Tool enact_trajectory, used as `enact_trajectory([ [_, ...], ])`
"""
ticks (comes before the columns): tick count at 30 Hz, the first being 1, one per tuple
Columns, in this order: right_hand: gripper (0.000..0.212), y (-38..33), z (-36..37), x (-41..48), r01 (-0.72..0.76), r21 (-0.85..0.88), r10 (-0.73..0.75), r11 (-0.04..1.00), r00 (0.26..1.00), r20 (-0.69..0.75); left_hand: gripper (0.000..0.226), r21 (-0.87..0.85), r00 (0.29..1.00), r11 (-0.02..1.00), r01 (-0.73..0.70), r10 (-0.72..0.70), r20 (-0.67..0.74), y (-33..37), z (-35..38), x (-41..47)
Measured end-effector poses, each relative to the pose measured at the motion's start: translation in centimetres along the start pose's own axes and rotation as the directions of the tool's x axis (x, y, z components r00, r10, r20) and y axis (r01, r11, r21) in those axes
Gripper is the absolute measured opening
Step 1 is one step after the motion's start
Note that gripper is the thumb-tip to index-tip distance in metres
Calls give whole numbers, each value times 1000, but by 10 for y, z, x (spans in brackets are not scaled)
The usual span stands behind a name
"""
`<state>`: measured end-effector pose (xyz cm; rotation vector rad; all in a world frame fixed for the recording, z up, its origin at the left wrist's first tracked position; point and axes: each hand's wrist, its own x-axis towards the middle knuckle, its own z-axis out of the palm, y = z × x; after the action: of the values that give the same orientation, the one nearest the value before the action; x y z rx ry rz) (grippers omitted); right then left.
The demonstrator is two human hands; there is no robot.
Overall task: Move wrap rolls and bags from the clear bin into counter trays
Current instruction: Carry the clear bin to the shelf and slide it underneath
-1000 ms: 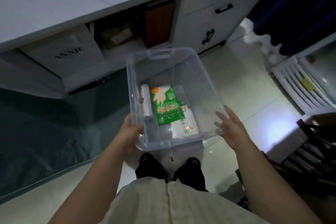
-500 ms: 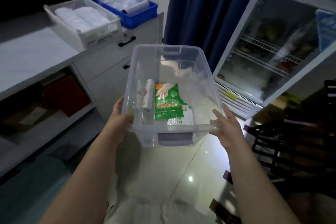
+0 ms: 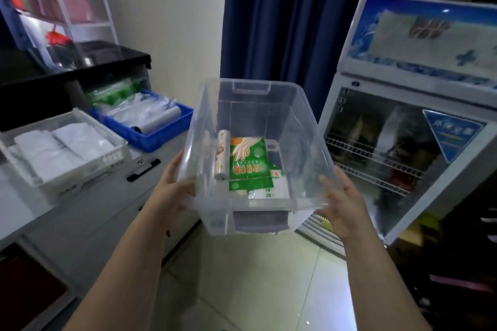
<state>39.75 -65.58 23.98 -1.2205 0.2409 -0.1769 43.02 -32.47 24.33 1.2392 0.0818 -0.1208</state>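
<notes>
I hold a clear plastic bin (image 3: 293, 126) in the air in front of me. My left hand (image 3: 172, 191) grips its left wall and my right hand (image 3: 340, 203) presses its right wall. Inside lie a white wrap roll (image 3: 222, 154), a green glove bag (image 3: 248, 164) and a white bag (image 3: 277, 185) partly under the green one. On the counter at the left stand a white tray (image 3: 113, 153) with folded white bags and a blue tray (image 3: 164, 129) with clear bags and a roll.
A grey counter (image 3: 16, 212) with drawers runs along the left. A glass-door fridge (image 3: 408, 148) stands at the right, a blue curtain (image 3: 282, 21) behind the bin. A black appliance (image 3: 40, 86) sits behind the trays. Dark chairs stand at the far right.
The bin has been lifted from near the floor to counter height with both hands on it, and my view has risen and turned toward the trays and fridge.
</notes>
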Motion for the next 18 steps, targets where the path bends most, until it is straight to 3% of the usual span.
enact_trajectory([
  [3,38,-14,23,78,-15,-11,15,1000,1000,-16,75,27,999,998,-50,49,19,27,8,81],
  [11,60,-37,73,284,-23,14,24,1000,996,-82,75,39,992,993,-107,104,72,67,23,275],
  [18,59,-39,102,473,-79,-12,79,997,997,24,73,-35,983,991,-131,125,-136,49,34,415],
])
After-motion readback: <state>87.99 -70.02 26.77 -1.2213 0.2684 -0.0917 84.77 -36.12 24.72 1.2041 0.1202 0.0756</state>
